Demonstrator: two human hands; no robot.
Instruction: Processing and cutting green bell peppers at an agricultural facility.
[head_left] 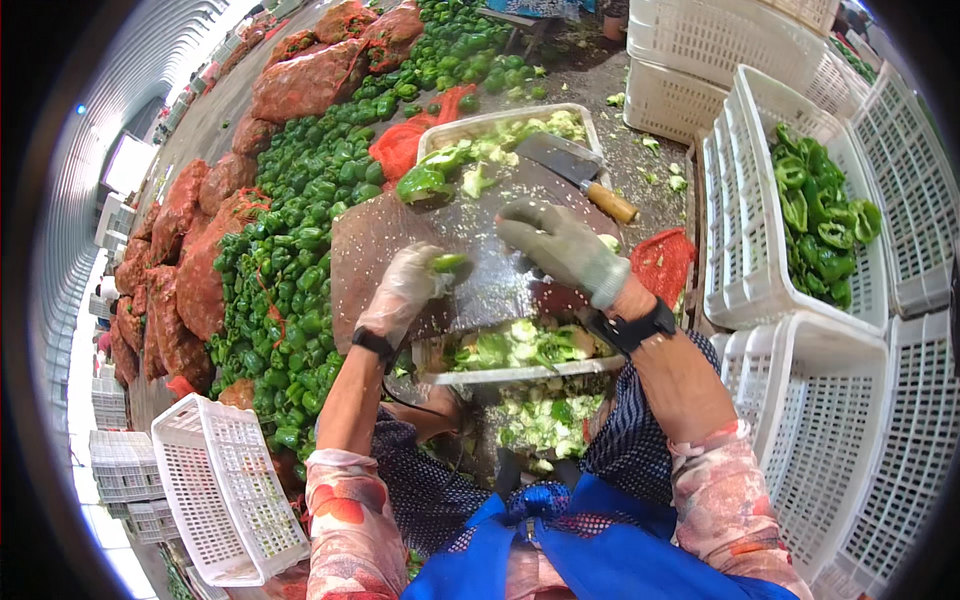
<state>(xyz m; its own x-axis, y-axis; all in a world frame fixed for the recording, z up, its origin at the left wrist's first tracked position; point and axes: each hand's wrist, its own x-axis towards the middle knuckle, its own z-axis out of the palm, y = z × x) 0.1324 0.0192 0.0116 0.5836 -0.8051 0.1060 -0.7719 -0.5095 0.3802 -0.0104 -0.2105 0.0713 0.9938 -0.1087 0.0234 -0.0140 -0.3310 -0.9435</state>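
My left hand (405, 283), in a thin pale glove, is closed on a piece of green pepper (450, 263) above the board (480, 285), which lies across a white tray (520, 376). To its right, my right hand (560, 245), in a grey-green glove, hovers over the board. Its fingers are smeared by motion, and whether they hold anything does not show. Beyond the hands, a cleaver (565, 160) with a wooden handle rests on the tray's far part. Beside the blade are cut pepper scraps (475, 160). More pale scraps (525, 345) fill the tray's near end.
On the left spreads a big heap of whole green peppers (300, 220), backed by full red mesh sacks (310, 80). A white crate (735, 200) at the right holds cut peppers (820, 215). Other white crates (820, 400) stand nearby, one (225, 490) at lower left. Scraps (545, 415) lie between my legs.
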